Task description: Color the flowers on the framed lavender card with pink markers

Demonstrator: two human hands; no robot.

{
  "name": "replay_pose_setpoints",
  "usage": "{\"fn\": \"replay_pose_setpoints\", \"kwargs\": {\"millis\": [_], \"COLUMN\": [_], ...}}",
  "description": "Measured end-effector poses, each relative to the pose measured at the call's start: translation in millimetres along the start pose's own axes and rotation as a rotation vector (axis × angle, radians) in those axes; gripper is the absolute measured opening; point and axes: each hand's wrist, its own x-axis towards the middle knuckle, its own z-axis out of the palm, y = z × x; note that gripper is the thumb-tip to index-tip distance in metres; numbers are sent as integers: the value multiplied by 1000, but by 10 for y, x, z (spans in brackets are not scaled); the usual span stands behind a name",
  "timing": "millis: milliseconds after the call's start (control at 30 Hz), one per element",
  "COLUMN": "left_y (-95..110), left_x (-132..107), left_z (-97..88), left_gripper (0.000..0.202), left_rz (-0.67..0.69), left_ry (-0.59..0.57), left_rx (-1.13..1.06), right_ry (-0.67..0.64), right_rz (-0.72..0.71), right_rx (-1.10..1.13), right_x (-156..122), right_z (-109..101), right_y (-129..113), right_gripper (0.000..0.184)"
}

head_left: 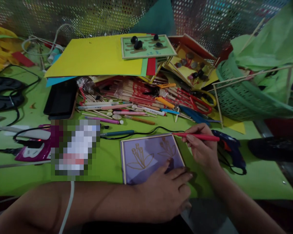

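My left hand (167,190) lies across the lower part of a purple sheet (134,174), fingers stretched out and pointing right. Thin wooden sticks edge the sheet. Two tulip-like flowers (139,157) are drawn on it in golden brown lines, and my hand's shadow falls over part of it. In my right hand (202,146) a red pen (205,136) is pinched between thumb and fingers. Its tip points left, close to the sheet's top right corner; whether it touches, I cannot tell. A blue glue gun (231,148) rests just right of that hand.
Several pens (127,113) and wooden sticks lie behind the sheet, with scissors (202,104). Yellow card (95,58) and a framed green picture (148,47) are stacked behind. A green basket (241,94) stands right. A purple power strip (35,148) and cables occupy the left.
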Motion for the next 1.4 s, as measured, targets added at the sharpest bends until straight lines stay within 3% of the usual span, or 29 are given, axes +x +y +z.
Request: {"fn": "replay_pose_setpoints", "kwargs": {"millis": [167, 267, 367, 400, 533, 767, 1067, 1400], "left_y": [-39, -169, -366, -430, -586, -595, -597, -587], "left_x": [97, 187, 243, 252, 253, 252, 244, 243], "left_z": [-188, -392, -538, -562, -566, -580, -554, -528], "left_gripper": [36, 33, 33, 31, 26, 24, 25, 23], "left_rz": [-51, -266, -534, -564, -558, -557, -547, -524], "left_ry": [31, 29, 155, 207, 303, 331, 324, 230], "left_rx": [-119, -336, -696, -798, -919, -925, -869, -798], "right_ry": [19, 51, 73, 78, 92, 1, 11, 45], "right_rz": [-31, -33, -20, -13, -5, -36, 20, 51], "right_rx": [83, 139, 222, 243, 310, 371, 306, 145], "right_x": [12, 15, 14, 11, -22, -74, -114, -177], "right_z": [-34, -67, -100, -106, -103, -60, -68, -71], "right_y": [-69, -110, -166, -190, -292, -340, -314, -334], "right_gripper": [13, 13, 11, 11, 14, 13, 18, 14]}}
